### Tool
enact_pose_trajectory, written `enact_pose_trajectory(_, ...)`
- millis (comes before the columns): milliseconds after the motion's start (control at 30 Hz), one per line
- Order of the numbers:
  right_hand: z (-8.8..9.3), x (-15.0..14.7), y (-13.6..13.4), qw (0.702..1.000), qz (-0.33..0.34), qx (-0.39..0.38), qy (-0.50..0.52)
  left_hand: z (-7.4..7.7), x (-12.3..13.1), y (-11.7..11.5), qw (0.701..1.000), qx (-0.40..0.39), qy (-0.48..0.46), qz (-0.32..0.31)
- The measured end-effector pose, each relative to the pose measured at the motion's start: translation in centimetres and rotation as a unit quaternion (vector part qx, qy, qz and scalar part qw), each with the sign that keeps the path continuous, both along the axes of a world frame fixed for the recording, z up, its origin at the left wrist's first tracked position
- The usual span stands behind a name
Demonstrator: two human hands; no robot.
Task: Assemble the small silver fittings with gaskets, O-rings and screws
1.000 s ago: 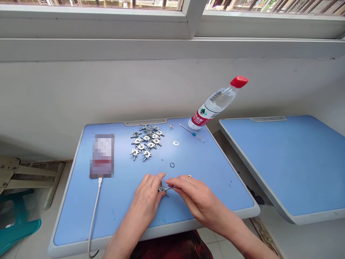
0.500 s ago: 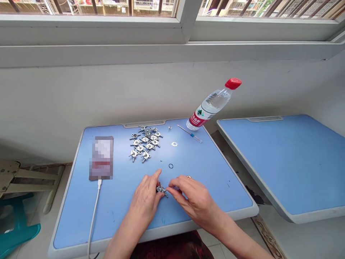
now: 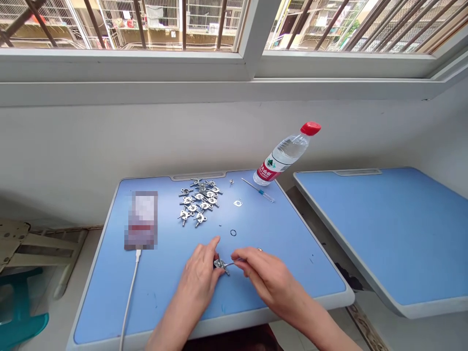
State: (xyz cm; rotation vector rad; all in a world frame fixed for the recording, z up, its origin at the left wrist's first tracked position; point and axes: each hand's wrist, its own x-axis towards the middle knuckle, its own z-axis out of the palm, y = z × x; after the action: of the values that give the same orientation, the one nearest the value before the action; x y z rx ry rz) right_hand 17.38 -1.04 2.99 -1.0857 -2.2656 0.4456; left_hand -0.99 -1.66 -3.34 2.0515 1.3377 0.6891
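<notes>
Just left hand [image 3: 197, 285]; right hand [image 3: 265, 278]; fitting [image 3: 220, 264]

Metal fittings [image 3: 197, 202] ahead, water bottle [image 3: 282, 157] beyond

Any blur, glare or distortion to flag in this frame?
Head view: the phone is covered by a pixelated mosaic; the window is bright with daylight; wide-angle distortion slants the sill; the small metal fitting between the left hand and right hand looks soft, its detail hard to read.

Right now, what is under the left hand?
Blue desktop shows around the left hand; a metal fitting sits at its fingertips. Directly beneath the palm is covered.
</notes>
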Motion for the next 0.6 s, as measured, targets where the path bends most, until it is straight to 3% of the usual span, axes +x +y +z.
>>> enact_pose_trajectory(133, -0.1, -0.3, 0.0, 0.997, -0.034, 0.029, -0.057, 0.1, 0.1, 0.0, 1.000, 0.006, -0.006, 0.006)
enact_pose_trajectory(300, 1.2, 0.5, -0.8, 0.992, -0.017, -0.062, -0.113, 0.2, -0.1, 0.1, 1.000, 0.011, -0.001, -0.007)
enact_pose_trajectory(467, 1.2, 1.0, -0.4, 0.991, 0.001, -0.089, -0.099, 0.3, -0.2, 0.2, 1.000, 0.002, 0.005, -0.004)
enact_pose_trajectory(600, 0.5, 0.5, -0.2, 0.992, -0.018, -0.049, -0.110, 0.2, -0.1, 0.1, 1.000, 0.016, 0.004, 0.005)
